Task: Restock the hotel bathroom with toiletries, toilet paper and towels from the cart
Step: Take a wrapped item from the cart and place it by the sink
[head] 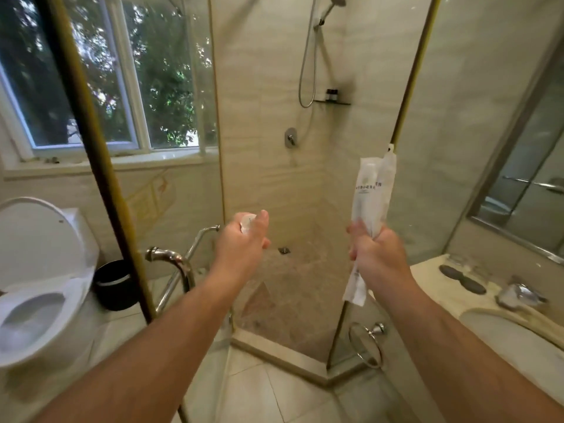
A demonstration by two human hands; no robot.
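The right hand [378, 254] is curled tight round the middle of long white plastic packets [372, 190], held upright before the shower glass [433, 193]. The left hand [244, 244], well apart from it, closes on a small clear thing [247, 221], perhaps a bottle. On the shower shelf [334, 102] stand two small dark bottles [331, 94].

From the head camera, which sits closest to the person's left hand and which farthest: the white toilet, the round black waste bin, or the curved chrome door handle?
1. Curved chrome door handle, just left of the left hand.
2. Round black waste bin, on the floor farther left.
3. White toilet, at the far left edge.
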